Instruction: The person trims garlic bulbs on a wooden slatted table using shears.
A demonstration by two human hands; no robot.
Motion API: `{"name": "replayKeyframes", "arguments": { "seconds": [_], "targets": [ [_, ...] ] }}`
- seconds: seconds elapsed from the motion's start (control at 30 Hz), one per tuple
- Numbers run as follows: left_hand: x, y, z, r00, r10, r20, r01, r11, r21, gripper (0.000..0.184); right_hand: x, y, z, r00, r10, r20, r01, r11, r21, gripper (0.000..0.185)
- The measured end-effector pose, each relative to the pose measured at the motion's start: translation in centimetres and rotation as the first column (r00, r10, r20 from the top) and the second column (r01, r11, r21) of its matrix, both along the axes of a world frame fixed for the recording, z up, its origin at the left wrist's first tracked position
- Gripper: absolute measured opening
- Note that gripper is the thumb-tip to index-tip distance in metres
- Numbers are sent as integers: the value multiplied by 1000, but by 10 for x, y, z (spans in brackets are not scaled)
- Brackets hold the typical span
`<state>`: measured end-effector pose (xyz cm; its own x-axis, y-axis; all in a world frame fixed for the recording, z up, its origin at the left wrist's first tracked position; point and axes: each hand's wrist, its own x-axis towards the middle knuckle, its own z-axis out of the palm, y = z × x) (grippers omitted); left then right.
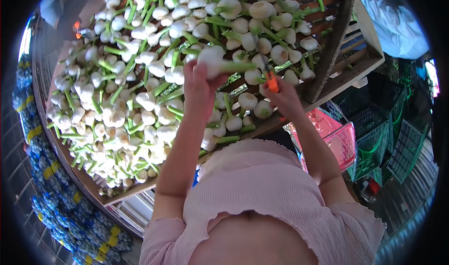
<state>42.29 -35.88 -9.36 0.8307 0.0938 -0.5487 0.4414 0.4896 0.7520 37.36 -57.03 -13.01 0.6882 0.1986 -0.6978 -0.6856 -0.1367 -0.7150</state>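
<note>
My left hand [201, 84] is closed around a white garlic bulb [211, 61], holding it above the pile. Its thick green stem [238, 67] points right, towards my other hand. In my right hand [284, 99] is an orange-handled cutting tool [271, 81]. The tool's dark, blurred blade reaches up close to the stem's end; I cannot tell whether they touch, or whether it is a knife or shears. Below and around both hands lie many garlic bulbs [147, 101] with short green stems, spread over a slatted wooden table [322, 40].
A wooden rim [333, 49] borders the table at right. Pink [339, 145] and green plastic crates [374, 138] stand beside me on the right. Blue netted bundles with yellow bands [51, 171] lie at left. Another orange tool [77, 29] shows at upper left, near a blurred person.
</note>
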Motion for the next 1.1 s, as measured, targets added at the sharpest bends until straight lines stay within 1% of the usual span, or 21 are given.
{"name": "replayKeyframes", "arguments": {
  "seconds": [0.07,0.1,0.17,0.2,0.23,0.27,0.3,0.33,0.4,0.43,0.5,0.53,0.6,0.63,0.7,0.73,0.8,0.87,0.93,1.03,1.1],
  "targets": [
    [27,10,-11,998,54,42,-51,996,-73,44,7,-12,-2,981,-183,58,184,983,-13,43],
    [36,22,-16,991,91,101,-74,985,-158,50,11,-22,-9,974,-162,161,176,981,-80,42],
    [37,37,2,976,55,211,-107,963,246,57,12,-41,-23,934,-91,346,170,963,-207,41],
    [26,55,0,944,-243,224,31,740,672,50,19,-36,-2,935,38,351,87,939,-334,43],
    [15,72,-2,891,-432,142,3,319,948,43,22,-29,2,891,254,376,-85,908,-411,45],
    [-7,88,-7,903,-415,108,-45,158,986,39,25,-22,5,803,456,385,-242,839,-488,48],
    [-30,96,0,938,-337,80,-12,198,980,37,27,-13,5,678,632,374,-377,737,-561,50],
    [-56,109,-1,970,-243,17,19,145,989,34,25,2,-1,592,698,402,-441,698,-564,52],
    [-115,117,-4,985,30,-172,159,250,955,35,20,31,-25,389,801,456,-555,598,-578,55],
    [-139,115,-2,970,71,-233,196,337,921,40,19,40,-34,319,802,504,-500,595,-630,54],
    [-165,102,4,967,-68,-245,254,227,940,45,18,56,-48,160,794,587,-375,599,-707,54],
    [-168,90,5,945,-146,-292,305,79,949,48,16,59,-50,201,808,553,-413,582,-701,51],
    [-165,63,18,829,-266,-491,437,-240,867,56,12,48,-49,135,868,479,-476,481,-737,49],
    [-168,58,15,837,-266,-478,466,-112,878,57,18,41,-50,98,892,442,-486,431,-761,49],
    [-180,49,6,853,-267,-449,497,150,855,59,36,15,-69,-106,884,455,-338,398,-853,48],
    [-181,42,3,878,-211,-430,471,213,856,58,41,6,-68,-203,872,446,-268,389,-882,48],
    [-175,33,-8,917,-90,-388,395,330,857,57,63,-13,-56,29,898,439,-265,430,-863,47],
    [-176,31,-33,953,-89,-290,303,260,917,54,101,-34,-72,-82,857,509,19,512,-859,48],
    [-166,32,-39,972,-144,-183,207,174,963,48,137,-49,-62,187,874,450,50,448,-892,51],
    [-153,33,-49,951,-295,-91,108,41,993,45,166,-56,-22,304,904,302,106,282,-953,57],
    [-150,29,-54,978,-208,6,32,178,983,44,151,-55,-10,284,891,353,-83,390,-917,67]
  ]
}}
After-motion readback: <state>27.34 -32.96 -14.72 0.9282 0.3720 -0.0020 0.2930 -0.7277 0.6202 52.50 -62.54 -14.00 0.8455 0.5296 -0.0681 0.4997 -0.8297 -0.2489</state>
